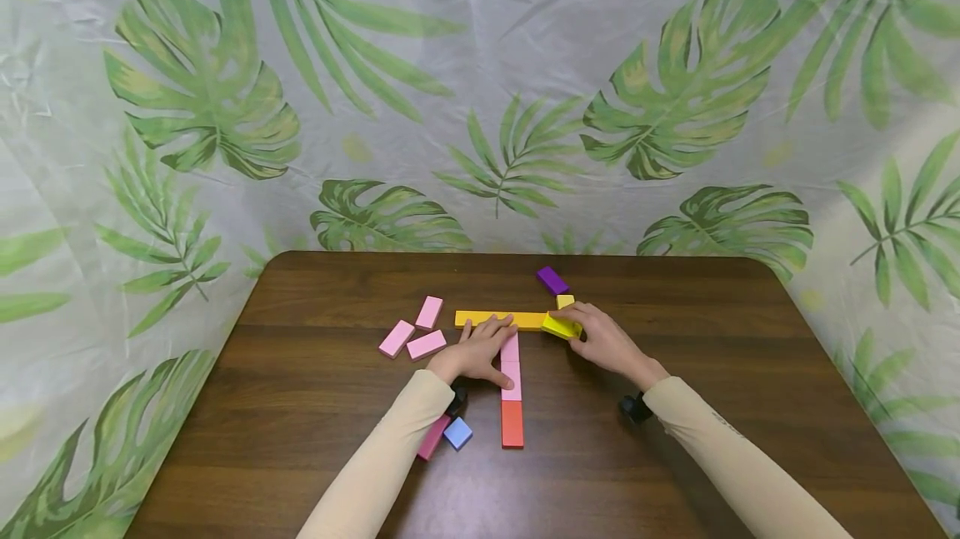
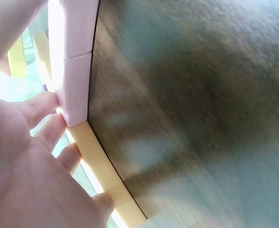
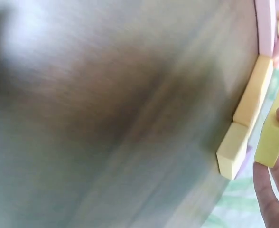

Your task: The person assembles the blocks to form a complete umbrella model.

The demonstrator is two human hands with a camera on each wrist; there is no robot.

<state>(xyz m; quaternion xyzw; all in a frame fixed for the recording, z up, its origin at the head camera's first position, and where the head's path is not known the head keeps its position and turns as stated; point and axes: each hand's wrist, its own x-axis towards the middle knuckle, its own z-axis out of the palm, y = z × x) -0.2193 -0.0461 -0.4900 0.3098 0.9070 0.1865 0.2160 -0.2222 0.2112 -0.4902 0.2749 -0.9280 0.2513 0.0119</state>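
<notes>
My right hand [image 1: 606, 344] pinches a bright yellow block [image 1: 560, 326] between thumb and fingers, at the right end of an orange row [image 1: 480, 318]. In the right wrist view the held block sits apart from a paler yellow block [image 3: 232, 147], which lies against the orange block [image 3: 252, 95]. My left hand [image 1: 477, 354] lies spread over the spot where two pink blocks [image 1: 511, 371] meet the orange row, its thumb on the lower pink one. The left wrist view has the fingertips along the edges of the pink block [image 2: 77, 90] and orange block [image 2: 99, 161].
A red block [image 1: 512, 425] ends the pink column. Three loose pink blocks [image 1: 427, 345] lie left of the left hand. A dark pink block [image 1: 432, 439] and a blue block [image 1: 458, 434] lie by the left wrist. A purple block [image 1: 552, 280] is near the table's far edge.
</notes>
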